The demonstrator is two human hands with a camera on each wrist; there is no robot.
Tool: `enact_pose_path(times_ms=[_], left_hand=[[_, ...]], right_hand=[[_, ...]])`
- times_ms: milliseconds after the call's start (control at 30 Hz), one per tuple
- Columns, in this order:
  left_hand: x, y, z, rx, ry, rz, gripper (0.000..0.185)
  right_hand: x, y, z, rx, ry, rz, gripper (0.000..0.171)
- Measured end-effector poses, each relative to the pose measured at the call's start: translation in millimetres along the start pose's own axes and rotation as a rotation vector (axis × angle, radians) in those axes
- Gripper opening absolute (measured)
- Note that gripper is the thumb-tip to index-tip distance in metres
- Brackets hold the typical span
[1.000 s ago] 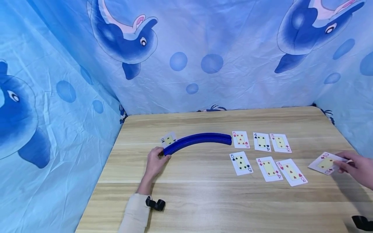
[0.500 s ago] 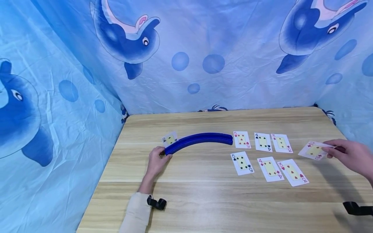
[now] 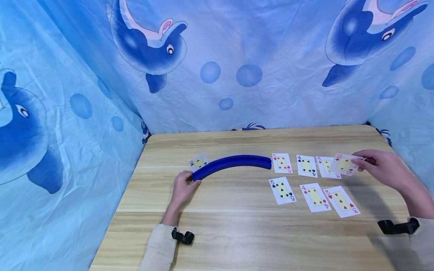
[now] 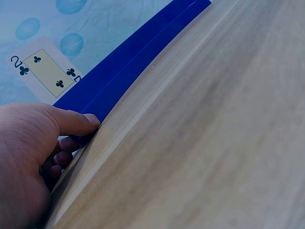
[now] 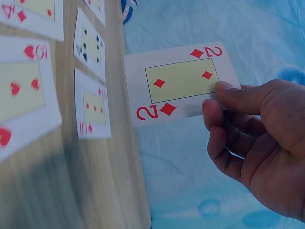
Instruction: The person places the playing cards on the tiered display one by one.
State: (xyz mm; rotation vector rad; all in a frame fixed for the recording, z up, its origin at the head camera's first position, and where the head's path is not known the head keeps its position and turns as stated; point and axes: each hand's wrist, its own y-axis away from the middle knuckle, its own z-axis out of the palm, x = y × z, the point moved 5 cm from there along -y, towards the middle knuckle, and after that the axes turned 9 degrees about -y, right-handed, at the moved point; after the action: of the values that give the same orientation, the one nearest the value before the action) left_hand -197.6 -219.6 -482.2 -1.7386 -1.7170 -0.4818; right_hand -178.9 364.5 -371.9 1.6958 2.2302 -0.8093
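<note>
Head view: we find the right hand (image 3: 384, 167) at right of frame, thumb and fingers pinching one short edge of the two of diamonds (image 3: 343, 164). This card overlaps the three of diamonds (image 3: 323, 165) in the picture, yet the right wrist view shows it lifted, the two cards apart. At left of centre, we record the left hand (image 3: 183, 188) gripping the near end of a curved blue rail (image 3: 234, 162). The two of clubs (image 4: 45, 71) shows above the rail; its lower edge is hidden, so we cannot tell whether it is slotted in. We judge the step in hand to be a card transfer with the rail steadied. The next move, in our judgement, calls for a firm pinch and clearance above the cards lying on the table (image 3: 237, 233).
</note>
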Motion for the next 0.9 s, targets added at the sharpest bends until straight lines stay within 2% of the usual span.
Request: enact_pose_path(times_ms=[167,367,767,900], left_hand=[[-0.5,-0.5,1.7,-0.002,-0.008,0.003,0.021],[-0.2,-1.9,2.5,-0.008,-0.011,0.003,0.02],[-1.3,-1.0,2.1,-0.005,-0.008,-0.011,0.021],[-2.0,0.2,2.8,-0.01,-0.008,-0.018,0.02]], right_hand=[[-18,-13,5,0.024,-0.04,-0.079,0.012],[-39,-30,15,0.019,-0.04,-0.123,0.012],[-80,-57,34,-0.032,-0.099,-0.177,0.017],[-96,-67,42,-0.06,-0.127,-0.168,0.019]])
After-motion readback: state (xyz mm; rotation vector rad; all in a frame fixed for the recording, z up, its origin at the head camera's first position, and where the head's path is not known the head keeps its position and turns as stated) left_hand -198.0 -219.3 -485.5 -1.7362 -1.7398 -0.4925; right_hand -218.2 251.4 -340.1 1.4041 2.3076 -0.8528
